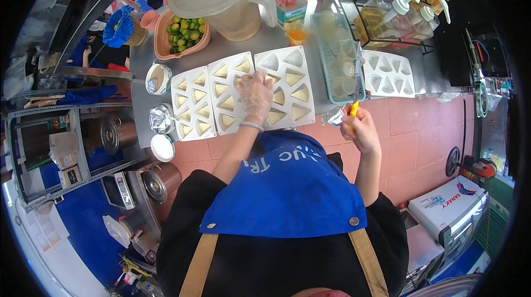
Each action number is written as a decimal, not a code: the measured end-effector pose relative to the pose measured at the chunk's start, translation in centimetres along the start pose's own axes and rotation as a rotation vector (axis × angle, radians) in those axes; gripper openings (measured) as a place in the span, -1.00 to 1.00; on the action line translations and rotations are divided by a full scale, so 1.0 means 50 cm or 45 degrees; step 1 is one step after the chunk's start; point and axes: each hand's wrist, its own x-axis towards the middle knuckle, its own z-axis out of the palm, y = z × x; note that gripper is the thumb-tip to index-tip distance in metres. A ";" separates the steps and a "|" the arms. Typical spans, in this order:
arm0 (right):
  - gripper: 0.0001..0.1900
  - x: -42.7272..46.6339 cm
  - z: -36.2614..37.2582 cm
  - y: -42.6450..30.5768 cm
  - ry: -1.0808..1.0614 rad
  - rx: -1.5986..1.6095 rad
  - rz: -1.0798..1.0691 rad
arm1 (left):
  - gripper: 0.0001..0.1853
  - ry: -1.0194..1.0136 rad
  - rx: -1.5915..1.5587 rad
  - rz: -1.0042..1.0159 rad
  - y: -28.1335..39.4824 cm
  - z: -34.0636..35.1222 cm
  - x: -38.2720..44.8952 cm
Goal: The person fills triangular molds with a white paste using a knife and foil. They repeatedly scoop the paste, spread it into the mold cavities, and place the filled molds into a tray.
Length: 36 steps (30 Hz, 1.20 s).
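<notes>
My left hand (255, 96), in a clear plastic glove, reaches over the middle white mould tray (229, 125) and the right mould tray (307, 108). Its fingertips point down at the cavities near where these two trays meet; whether they pinch anything is hidden. Pale cream wedges (226, 103) sit in many of the triangular cavities, also in the left mould tray (193, 133). Bare, my right hand (361, 129) grips a yellow-handled knife (354, 110), its blade pointing away from me. A crumpled silver foil piece (334, 115) shows at its fingertips.
Beyond the trays stand a basket of cut green citrus (157, 42), a large lidded pitcher (236, 19) and a cup of orange liquid (297, 35). A blue-green basket of clear cups (332, 85) separates them from another mould tray (388, 74). Round tubs (158, 79) line the left edge.
</notes>
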 end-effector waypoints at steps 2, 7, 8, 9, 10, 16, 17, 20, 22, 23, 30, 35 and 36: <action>-0.93 0.000 -0.002 0.002 -0.001 0.000 0.007 | -0.78 0.042 0.092 0.094 0.002 -0.011 -0.005; -0.93 0.000 -0.001 -0.002 0.008 -0.014 0.021 | -0.76 0.024 0.090 0.180 -0.023 -0.060 -0.011; -0.93 0.000 -0.001 -0.002 0.009 -0.018 0.023 | -0.75 0.011 0.105 0.222 -0.031 -0.063 -0.015; -0.93 0.000 -0.001 -0.002 0.010 -0.024 0.028 | -0.73 -0.002 0.119 0.260 -0.039 -0.065 -0.021; -0.93 0.001 0.000 -0.003 0.011 -0.032 0.027 | -0.71 -0.015 0.133 0.299 -0.043 -0.065 -0.023; -0.93 0.010 0.020 -0.002 -0.005 -0.067 0.040 | -0.68 -0.192 0.118 0.408 -0.055 -0.055 -0.018; -0.93 0.013 0.024 -0.002 -0.012 -0.072 0.049 | -0.68 -0.234 0.160 0.402 -0.055 -0.054 -0.016; -0.92 0.021 0.048 -0.006 0.007 -0.107 0.071 | -0.68 -0.296 0.211 0.384 -0.057 -0.060 -0.013; -0.92 0.026 0.067 0.000 0.026 -0.123 0.076 | -0.67 -0.244 0.157 0.384 -0.082 -0.043 -0.020; -0.92 0.027 0.074 0.004 0.030 -0.127 0.077 | -0.68 -0.193 0.134 0.398 -0.089 -0.030 -0.027; -0.92 0.073 0.220 0.029 -0.068 -0.228 0.076 | -0.73 -0.071 -0.118 0.537 -0.098 -0.084 -0.025; -0.91 0.151 0.378 0.078 -0.310 -0.503 0.097 | -0.68 -0.566 -1.304 0.015 -0.255 -0.321 -0.055; -0.91 0.173 0.424 0.098 -0.362 -0.619 0.080 | -0.66 -0.667 -1.615 -0.183 -0.281 -0.388 -0.074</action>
